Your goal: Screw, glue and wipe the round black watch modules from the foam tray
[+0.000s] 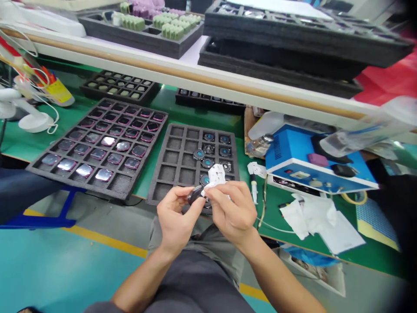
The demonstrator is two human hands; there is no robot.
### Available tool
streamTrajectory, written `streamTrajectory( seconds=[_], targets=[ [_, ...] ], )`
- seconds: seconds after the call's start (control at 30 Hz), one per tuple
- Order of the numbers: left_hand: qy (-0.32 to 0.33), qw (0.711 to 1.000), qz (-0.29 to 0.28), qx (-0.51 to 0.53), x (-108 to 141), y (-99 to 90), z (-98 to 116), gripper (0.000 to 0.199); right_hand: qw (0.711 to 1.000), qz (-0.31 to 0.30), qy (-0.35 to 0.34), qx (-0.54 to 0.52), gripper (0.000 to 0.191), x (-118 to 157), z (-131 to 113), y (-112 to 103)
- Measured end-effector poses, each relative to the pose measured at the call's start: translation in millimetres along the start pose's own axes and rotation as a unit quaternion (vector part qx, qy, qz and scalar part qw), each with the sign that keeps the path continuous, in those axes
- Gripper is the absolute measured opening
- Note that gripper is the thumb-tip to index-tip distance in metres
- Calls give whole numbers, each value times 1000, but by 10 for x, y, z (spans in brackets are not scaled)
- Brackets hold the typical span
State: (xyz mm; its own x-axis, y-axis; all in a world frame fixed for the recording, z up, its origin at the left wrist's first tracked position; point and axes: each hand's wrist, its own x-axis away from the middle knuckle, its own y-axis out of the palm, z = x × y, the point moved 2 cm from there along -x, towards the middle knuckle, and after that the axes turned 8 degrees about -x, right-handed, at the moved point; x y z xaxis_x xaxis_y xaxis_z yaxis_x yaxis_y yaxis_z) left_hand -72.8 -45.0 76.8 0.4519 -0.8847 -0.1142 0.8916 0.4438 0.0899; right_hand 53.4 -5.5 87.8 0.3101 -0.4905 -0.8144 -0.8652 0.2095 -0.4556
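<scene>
My left hand is closed on a round, dark watch case, holding it between thumb and fingers. A crumpled white wipe is pinched in my right hand, pressed against the edge of the watch case. Both hands meet over the near edge of a grey foam tray. Its right-hand compartments hold several round black watch parts with bluish centres; many on the left have nothing in them. My fingers hide part of the watch case and the tray's near corner.
Left of it lies a larger foam tray of square watch pieces. A blue machine, a syringe and white papers are on the right. Above runs a shelf with stacked black trays.
</scene>
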Motion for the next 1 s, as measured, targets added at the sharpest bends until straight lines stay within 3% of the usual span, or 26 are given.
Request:
streamTrajectory(
  seconds=[0.13,0.23,0.37,0.53,0.63,0.77,0.9,1.0],
  targets=[
    [118,993,9,8,9,89,83,21,991,-16,117,-67,19,220,157,24],
    [86,996,9,-32,-30,96,28,19,973,54,213,-67,11,242,265,-153],
    [75,994,6,-79,-54,99,-57,16,974,66,179,-118,14,29,155,-342],
    [160,980,18,-113,-18,140,-120,15,971,22,193,-138,8,-125,-21,-123],
    [141,982,26,-120,-13,136,-172,14,984,19,167,-55,13,-47,108,2],
    [129,985,38,-105,-32,109,-181,14,983,53,162,69,13,63,356,-95],
    [145,983,34,-108,-48,116,-182,16,980,64,190,3,6,17,249,-201],
    [144,982,29,-116,-49,129,-199,15,975,46,202,-74,7,-29,96,-117]
  ],
)
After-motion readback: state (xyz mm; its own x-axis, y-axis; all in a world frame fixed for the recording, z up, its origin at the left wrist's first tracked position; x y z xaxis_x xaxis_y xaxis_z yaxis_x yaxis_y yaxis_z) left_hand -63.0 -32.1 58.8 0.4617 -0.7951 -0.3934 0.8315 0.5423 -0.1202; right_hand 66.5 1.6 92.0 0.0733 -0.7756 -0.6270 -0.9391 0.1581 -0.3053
